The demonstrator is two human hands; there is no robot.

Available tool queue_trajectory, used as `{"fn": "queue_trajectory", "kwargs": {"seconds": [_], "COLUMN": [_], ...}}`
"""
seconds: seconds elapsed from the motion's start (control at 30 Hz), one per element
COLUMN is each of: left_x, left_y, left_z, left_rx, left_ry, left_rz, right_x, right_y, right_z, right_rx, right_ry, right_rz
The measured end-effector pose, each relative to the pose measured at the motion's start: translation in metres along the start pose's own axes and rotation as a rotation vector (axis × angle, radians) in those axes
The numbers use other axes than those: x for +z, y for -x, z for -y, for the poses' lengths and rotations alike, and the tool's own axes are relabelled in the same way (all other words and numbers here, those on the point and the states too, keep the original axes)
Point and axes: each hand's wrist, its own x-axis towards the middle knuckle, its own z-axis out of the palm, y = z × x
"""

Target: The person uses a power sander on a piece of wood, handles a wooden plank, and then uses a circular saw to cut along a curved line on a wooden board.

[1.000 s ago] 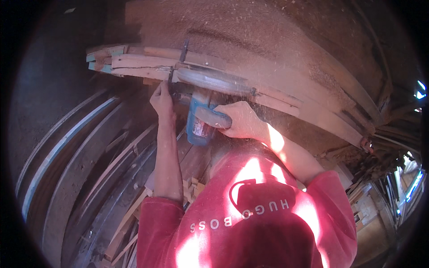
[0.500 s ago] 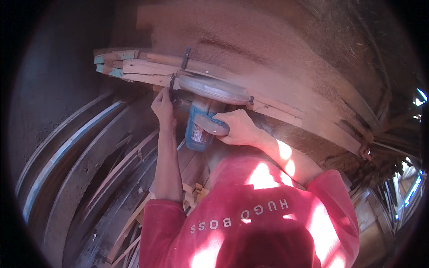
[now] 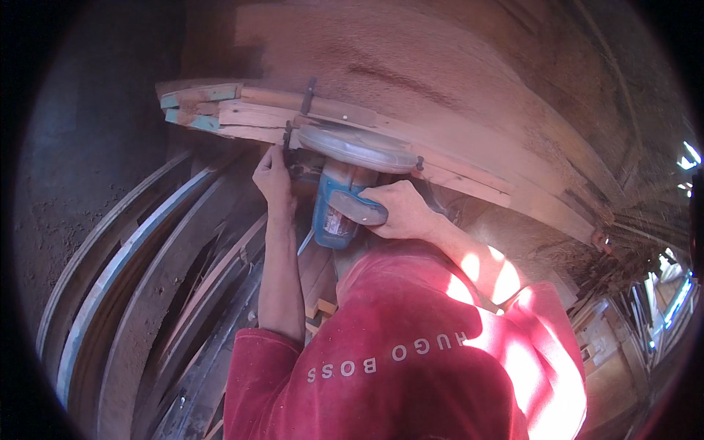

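A blue circular saw [image 3: 339,205] with a rounded grey metal blade guard [image 3: 359,149] rests along the edge of a pale wooden plank [image 3: 257,115]. My right hand [image 3: 403,208] is wrapped round the saw's dark handle [image 3: 359,209]. At the saw's left end, my left hand [image 3: 275,178] pinches a thin dark metal piece [image 3: 287,136] beside the guard, its fingertips partly hidden. Another dark metal bar [image 3: 309,95] crosses the plank just beyond. The blade itself is hidden by the guard and wood.
Reddish sawdust [image 3: 411,59] coats the broad surface beyond the plank. Several curved wooden ribs [image 3: 128,249] stand at the left. Green-painted block ends [image 3: 192,119] mark the plank's left end. A reddish metal clamp [image 3: 600,240] hangs at the right, near stacked timber [image 3: 609,330].
The whole scene sits slightly farther right in the picture. Both hands keep their grips, and the saw has barely moved against the plank.
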Motion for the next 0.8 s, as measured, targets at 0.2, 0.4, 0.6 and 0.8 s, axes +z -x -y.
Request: {"fn": "queue_trajectory", "kwargs": {"seconds": [0.2, 0.4, 0.6, 0.8], "left_x": [-0.013, -0.018, -0.033, -0.040], "left_y": [-0.014, -0.021, -0.040, -0.045], "left_z": [-0.005, -0.019, -0.016, -0.032], "left_rx": [-0.010, 0.019, 0.021, -0.029], "left_ry": [-0.006, -0.034, -0.019, -0.045], "left_rz": [0.019, -0.015, -0.025, -0.012], "right_x": [0.009, 0.012, 0.020, 0.027], "right_y": [-0.015, -0.031, -0.042, -0.056], "right_z": [0.006, 0.015, 0.021, 0.025], "right_rx": [-0.020, 0.001, -0.011, -0.011], "right_ry": [0.000, -0.013, -0.030, -0.050], "right_rz": [-0.027, 0.001, -0.025, -0.016]}}
